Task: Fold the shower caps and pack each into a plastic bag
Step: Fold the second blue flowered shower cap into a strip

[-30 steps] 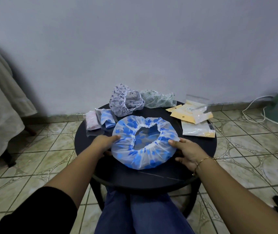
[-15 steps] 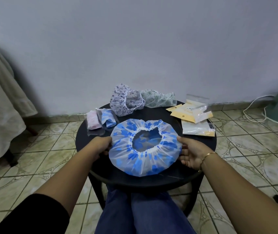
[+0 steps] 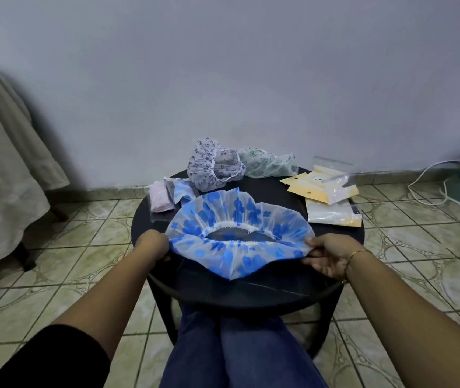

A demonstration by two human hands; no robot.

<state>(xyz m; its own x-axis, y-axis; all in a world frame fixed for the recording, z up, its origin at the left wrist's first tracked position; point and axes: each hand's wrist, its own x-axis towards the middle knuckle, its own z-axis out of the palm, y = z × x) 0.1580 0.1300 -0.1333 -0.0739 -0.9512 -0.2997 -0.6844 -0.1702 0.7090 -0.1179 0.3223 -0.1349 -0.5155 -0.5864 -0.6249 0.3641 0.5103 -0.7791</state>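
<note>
The blue-flowered shower cap (image 3: 240, 233) is stretched wide, its long axis running left to right, elastic opening facing up, over the near middle of the round black table (image 3: 251, 292). The left hand (image 3: 151, 245) grips its left edge with curled fingers; the right hand (image 3: 328, 254) pinches its right edge. Behind lie two packed bags (image 3: 171, 191), a purple-flowered cap (image 3: 213, 170), a green-patterned cap (image 3: 268, 163) and empty plastic bags (image 3: 329, 197). The floor (image 3: 83, 247) is tiled and the wall (image 3: 223, 79) grey.
</note>
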